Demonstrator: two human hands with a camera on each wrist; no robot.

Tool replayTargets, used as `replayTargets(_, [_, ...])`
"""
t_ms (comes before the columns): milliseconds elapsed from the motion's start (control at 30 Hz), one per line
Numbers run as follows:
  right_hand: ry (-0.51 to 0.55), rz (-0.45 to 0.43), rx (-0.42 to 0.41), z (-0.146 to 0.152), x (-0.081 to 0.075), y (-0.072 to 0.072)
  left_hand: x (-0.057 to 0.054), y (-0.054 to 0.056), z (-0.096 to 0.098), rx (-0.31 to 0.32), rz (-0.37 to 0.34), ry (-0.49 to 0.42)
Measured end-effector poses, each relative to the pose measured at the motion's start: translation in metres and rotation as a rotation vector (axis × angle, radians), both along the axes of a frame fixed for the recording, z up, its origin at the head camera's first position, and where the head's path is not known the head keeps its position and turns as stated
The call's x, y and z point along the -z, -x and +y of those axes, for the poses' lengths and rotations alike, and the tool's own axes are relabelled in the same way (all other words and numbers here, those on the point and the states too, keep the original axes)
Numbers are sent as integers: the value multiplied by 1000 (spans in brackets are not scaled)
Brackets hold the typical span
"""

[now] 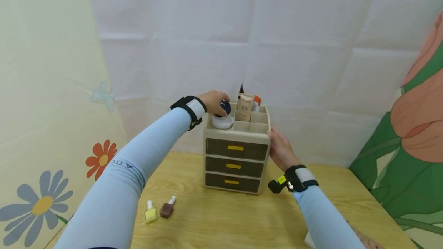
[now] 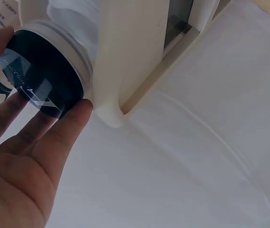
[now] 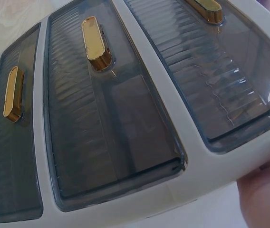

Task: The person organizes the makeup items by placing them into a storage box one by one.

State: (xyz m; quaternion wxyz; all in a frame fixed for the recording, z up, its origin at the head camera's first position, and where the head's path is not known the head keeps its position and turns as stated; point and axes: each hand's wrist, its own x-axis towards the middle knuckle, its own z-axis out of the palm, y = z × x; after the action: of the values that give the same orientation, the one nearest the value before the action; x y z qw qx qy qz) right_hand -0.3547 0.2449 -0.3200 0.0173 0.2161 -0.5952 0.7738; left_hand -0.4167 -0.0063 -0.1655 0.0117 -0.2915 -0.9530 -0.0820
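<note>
My left hand (image 1: 215, 102) holds a round cosmetic jar with a dark blue lid (image 2: 42, 71) between thumb and fingers. The jar is tilted, just above a white round item (image 1: 222, 122) in the front left part of the organizer's top. That cream drawer organizer (image 1: 236, 135) has several compartments on top and three dark see-through drawers with gold handles. Against its right side lies my right hand (image 1: 282, 149), with the fingers reaching up toward the top corner; in the right wrist view, only part of this hand (image 3: 263, 194) shows.
A BB cream tube (image 1: 245, 107), a dark pointed item (image 1: 241, 90) and an orange-capped item (image 1: 257, 103) stand in the compartments. Yellow (image 1: 150, 213) and brown (image 1: 167, 209) nail polish bottles lie on the wooden table (image 1: 207, 218). White cloth hangs close behind.
</note>
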Motion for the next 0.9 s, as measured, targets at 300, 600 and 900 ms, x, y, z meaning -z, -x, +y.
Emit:
replayTargets(300, [-4, -5, 5, -2, 1, 0, 7, 2, 3, -3, -22, 7])
replayTargets(600, [2, -9, 13, -4, 0, 3, 9, 8, 5, -22, -38, 20])
replayTargets(900, [18, -16, 20, -8, 3, 5, 18, 15, 7, -24, -51, 81])
